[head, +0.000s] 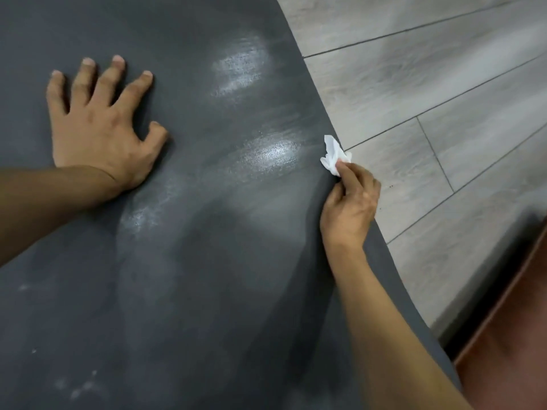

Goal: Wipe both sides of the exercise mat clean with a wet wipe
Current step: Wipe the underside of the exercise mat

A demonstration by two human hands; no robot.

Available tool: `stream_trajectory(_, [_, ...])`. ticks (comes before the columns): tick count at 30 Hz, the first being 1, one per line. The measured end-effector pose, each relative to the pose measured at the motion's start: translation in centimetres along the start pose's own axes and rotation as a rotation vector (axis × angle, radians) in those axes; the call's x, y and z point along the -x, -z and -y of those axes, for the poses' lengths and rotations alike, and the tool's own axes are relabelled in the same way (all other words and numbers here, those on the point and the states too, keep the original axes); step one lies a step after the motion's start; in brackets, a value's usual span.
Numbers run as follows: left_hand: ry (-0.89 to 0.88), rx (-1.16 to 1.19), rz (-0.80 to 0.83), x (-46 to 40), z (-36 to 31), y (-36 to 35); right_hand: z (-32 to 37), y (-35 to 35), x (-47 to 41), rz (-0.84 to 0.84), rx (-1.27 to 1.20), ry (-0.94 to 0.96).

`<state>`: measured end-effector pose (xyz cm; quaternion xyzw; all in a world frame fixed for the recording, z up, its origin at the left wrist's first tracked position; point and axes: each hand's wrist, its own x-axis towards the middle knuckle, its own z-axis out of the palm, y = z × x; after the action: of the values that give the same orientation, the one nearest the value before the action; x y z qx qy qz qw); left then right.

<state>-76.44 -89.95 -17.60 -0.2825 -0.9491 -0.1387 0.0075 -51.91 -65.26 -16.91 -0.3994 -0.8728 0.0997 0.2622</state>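
A dark grey exercise mat (192, 261) fills most of the head view, lying flat on the floor, with shiny wet streaks across its middle. My left hand (100, 125) presses on the mat at the upper left, fingers spread. At the mat's right edge my right hand (349, 205) grips a crumpled white wet wipe (333, 155), which sticks out past my fingers and touches the mat's edge.
Grey wood-look floor planks (444, 99) lie to the right of the mat. A reddish-brown surface (509, 350) with a dark border sits at the lower right corner. Pale specks mark the mat at the lower left.
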Motion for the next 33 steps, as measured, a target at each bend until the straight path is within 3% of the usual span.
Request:
stream_trajectory(14, [0.019, -0.022, 0.093, 0.3, -0.8, 1.2, 0.7, -0.4, -0.8, 0.055, -0.04, -0.059])
stream_trajectory(21, [0.039, -0.093, 0.033, 1.1, -1.3, 0.7, 0.3, -1.2, -1.4, 0.017, -0.116, -0.022])
stream_trajectory(26, [0.208, -0.086, -0.008, 13.6, -8.7, 1.1, -0.4, -0.6, -1.6, 0.09, -0.217, 0.025])
stream_trajectory(29, [0.29, -0.036, 0.031, 24.6, -15.3, 0.9, -1.8, 1.0, -1.5, 0.14, -0.147, 0.169])
stream_trajectory(33, [0.261, -0.063, 0.106, 33.2, -20.1, 0.6, -2.1, 1.9, -0.7, 0.149, -0.174, 0.243])
